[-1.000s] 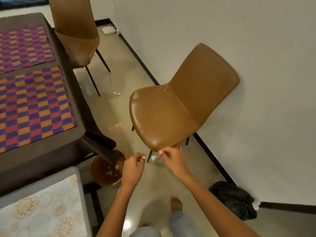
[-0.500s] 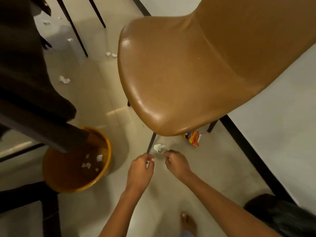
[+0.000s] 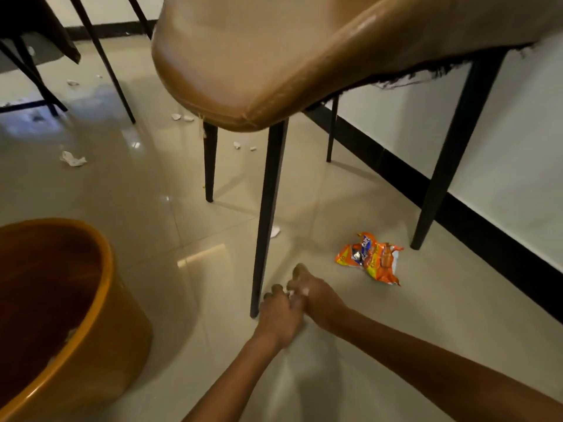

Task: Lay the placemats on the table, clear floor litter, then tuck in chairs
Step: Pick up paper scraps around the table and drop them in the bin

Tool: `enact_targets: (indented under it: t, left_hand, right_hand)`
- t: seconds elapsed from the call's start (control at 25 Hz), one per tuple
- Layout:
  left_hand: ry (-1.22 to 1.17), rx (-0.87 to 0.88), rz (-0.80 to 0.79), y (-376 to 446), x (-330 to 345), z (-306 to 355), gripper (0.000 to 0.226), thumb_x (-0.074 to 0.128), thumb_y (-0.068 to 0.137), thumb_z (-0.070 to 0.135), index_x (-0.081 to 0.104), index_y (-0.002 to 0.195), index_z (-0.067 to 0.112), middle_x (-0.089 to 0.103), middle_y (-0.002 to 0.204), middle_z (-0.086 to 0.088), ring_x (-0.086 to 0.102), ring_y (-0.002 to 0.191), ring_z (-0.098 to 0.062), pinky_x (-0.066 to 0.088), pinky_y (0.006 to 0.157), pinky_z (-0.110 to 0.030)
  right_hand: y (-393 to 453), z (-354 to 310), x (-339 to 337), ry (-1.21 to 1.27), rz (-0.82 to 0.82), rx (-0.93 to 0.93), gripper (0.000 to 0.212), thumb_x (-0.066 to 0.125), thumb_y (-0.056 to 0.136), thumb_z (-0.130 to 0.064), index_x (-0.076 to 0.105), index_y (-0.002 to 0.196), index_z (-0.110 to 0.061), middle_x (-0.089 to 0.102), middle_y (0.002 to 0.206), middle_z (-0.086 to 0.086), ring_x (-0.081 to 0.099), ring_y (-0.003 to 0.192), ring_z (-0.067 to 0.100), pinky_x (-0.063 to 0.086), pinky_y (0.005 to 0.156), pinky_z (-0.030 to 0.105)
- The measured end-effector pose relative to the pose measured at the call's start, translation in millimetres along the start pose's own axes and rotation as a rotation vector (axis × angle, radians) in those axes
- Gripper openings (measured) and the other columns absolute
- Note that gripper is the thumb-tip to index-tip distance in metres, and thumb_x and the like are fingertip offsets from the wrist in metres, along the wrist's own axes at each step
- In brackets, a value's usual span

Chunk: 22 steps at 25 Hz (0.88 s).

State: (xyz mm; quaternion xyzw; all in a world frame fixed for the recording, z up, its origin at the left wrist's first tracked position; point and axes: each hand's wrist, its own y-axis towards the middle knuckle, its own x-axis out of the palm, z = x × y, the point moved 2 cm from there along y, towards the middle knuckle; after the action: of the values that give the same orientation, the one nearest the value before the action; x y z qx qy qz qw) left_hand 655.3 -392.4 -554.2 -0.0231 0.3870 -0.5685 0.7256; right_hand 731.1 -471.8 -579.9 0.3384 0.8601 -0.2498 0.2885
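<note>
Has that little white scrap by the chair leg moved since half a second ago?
Yes. The white scrap has left the floor beside the chair leg; it now sits between the left hand and right hand.

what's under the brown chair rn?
An orange snack wrapper, white paper scraps and one scrap half hidden behind the front leg. Floor beneath the seat's far side is covered.
</note>
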Motion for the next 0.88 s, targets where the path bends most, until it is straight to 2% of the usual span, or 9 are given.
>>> enact_targets:
  t: [0.08, 0.16, 0.24, 0.36, 0.48, 0.56, 0.68, 0.8, 0.88]
  left_hand:
    - [-0.440, -0.139, 0.021, 4.9, 1.6, 16.4, 0.056, 0.029, 0.098, 0.051, 0.039, 0.136, 0.010, 0.050, 0.134, -0.016, 0.051, 0.120, -0.033, 0.042, 0.097, -0.039]
    - [-0.996, -0.272, -0.083, 4.8, 5.2, 35.8, 0.044, 0.033, 0.100, 0.042, 0.057, 0.110, 0.006, 0.064, 0.109, -0.017, 0.061, 0.098, -0.028, 0.050, 0.081, -0.035]
    - [-1.170, -0.307, -0.035, 10.2, 7.1, 42.6, 0.024, 0.043, 0.098, 0.017, 0.062, 0.090, 0.004, 0.065, 0.088, -0.016, 0.062, 0.076, -0.023, 0.051, 0.060, -0.027]
    - [-1.255, -0.323, 0.117, 26.0, 9.1, 42.3, 0.018, 0.040, 0.096, -0.001, 0.056, 0.089, 0.003, 0.058, 0.075, -0.014, 0.055, 0.063, -0.023, 0.047, 0.051, -0.027]
    - [-1.333, -0.327, 0.022, 33.6, 15.0, 43.0, 0.023, 0.033, 0.097, -0.004, 0.047, 0.082, 0.004, 0.044, 0.070, -0.010, 0.041, 0.058, -0.020, 0.039, 0.046, -0.024]
    - [-1.303, -0.335, -0.027, 38.9, 26.4, 37.3, 0.028, 0.035, 0.096, -0.005, 0.044, 0.072, 0.007, 0.040, 0.067, -0.007, 0.038, 0.053, -0.017, 0.036, 0.046, -0.023]
    - [-1.344, -0.381, -0.041, 49.4, 37.1, 27.5, 0.025, 0.038, 0.096, -0.004, 0.047, 0.076, 0.007, 0.039, 0.062, -0.007, 0.040, 0.039, -0.012, 0.038, 0.046, -0.023]
    - [-1.307, -0.479, 0.038, 53.7, 39.7, 16.1, 0.016, 0.040, 0.095, -0.002, 0.053, 0.087, 0.003, 0.045, 0.067, -0.011, 0.040, 0.051, -0.016, 0.034, 0.052, -0.026]
    - [-1.344, -0.501, 0.035, 53.0, 42.6, 11.8, 0.017, 0.041, 0.095, 0.004, 0.056, 0.086, 0.003, 0.049, 0.063, -0.011, 0.044, 0.053, -0.017, 0.037, 0.051, -0.027]
  right_hand:
    - [-1.7, -1.8, -22.3, -0.084, 0.229, -0.021, 0.008, 0.055, 0.088, -0.022, 0.060, 0.092, -0.018, 0.062, 0.093, 0.009, 0.060, 0.084, 0.025, 0.048, 0.073, 0.034]
    - [-12.5, -10.6, -34.6, -0.174, 0.348, -0.071, 0.013, 0.055, 0.078, -0.032, 0.059, 0.085, -0.023, 0.065, 0.082, 0.009, 0.061, 0.077, 0.027, 0.044, 0.065, 0.035]
    - [-26.7, -17.1, -42.4, -0.248, 0.359, -0.192, 0.019, 0.050, 0.074, -0.042, 0.057, 0.084, -0.028, 0.067, 0.083, 0.007, 0.063, 0.079, 0.026, 0.044, 0.064, 0.032]
    - [-27.2, 8.6, -63.7, -0.578, 0.357, -0.525, 0.035, 0.054, 0.082, -0.050, 0.060, 0.106, -0.026, 0.061, 0.121, 0.004, 0.060, 0.106, 0.018, 0.051, 0.078, 0.026]
    - [-2.9, 66.6, -98.2, -0.798, 0.460, -0.108, 0.065, 0.070, 0.073, -0.043, 0.047, 0.132, -0.028, 0.037, 0.145, 0.014, 0.047, 0.128, 0.033, 0.050, 0.091, 0.047]
    - [7.8, 95.3, -97.7, -0.752, 0.258, 0.251, 0.077, 0.066, 0.083, -0.036, 0.024, 0.147, -0.032, 0.006, 0.157, 0.015, 0.018, 0.141, 0.041, 0.034, 0.105, 0.055]
    - [16.9, 100.6, -82.1, -0.737, 0.077, 0.181, 0.045, 0.056, 0.091, -0.020, 0.047, 0.135, -0.020, 0.028, 0.149, 0.014, 0.041, 0.128, 0.033, 0.041, 0.101, 0.038]
    - [20.6, 69.1, -78.0, -0.142, 0.380, 0.096, 0.015, 0.065, 0.081, -0.007, 0.070, 0.094, -0.012, 0.066, 0.102, 0.008, 0.063, 0.088, 0.009, 0.046, 0.076, 0.019]
    - [17.1, 42.5, -69.3, 0.542, 0.492, 0.181, 0.016, 0.067, 0.077, 0.004, 0.068, 0.083, -0.011, 0.066, 0.075, 0.003, 0.060, 0.063, 0.002, 0.045, 0.061, 0.015]
